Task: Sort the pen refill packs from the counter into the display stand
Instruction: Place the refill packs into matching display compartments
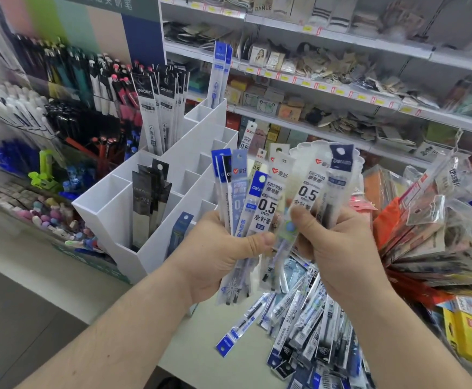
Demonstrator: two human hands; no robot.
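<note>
My left hand [218,259] grips a fanned bunch of pen refill packs [253,197], blue, white and clear, held upright at mid-frame. My right hand [338,248] pinches some packs at the right side of the same fan [324,186]. Below my hands a loose pile of refill packs [310,327] lies on the counter [209,332]. The white display stand [173,175] with stepped compartments stands to the left. Black packs [150,200] fill a front slot, more black packs [159,108] a slot further back, and blue packs [220,71] the far corner slot.
Racks of pens [60,88] stand behind and left of the stand. Erasers [52,214] fill a tray at the left. Bagged goods [437,226] pile up at the right, beside a yellow box [470,338]. Shelves of small goods [327,80] run along the back.
</note>
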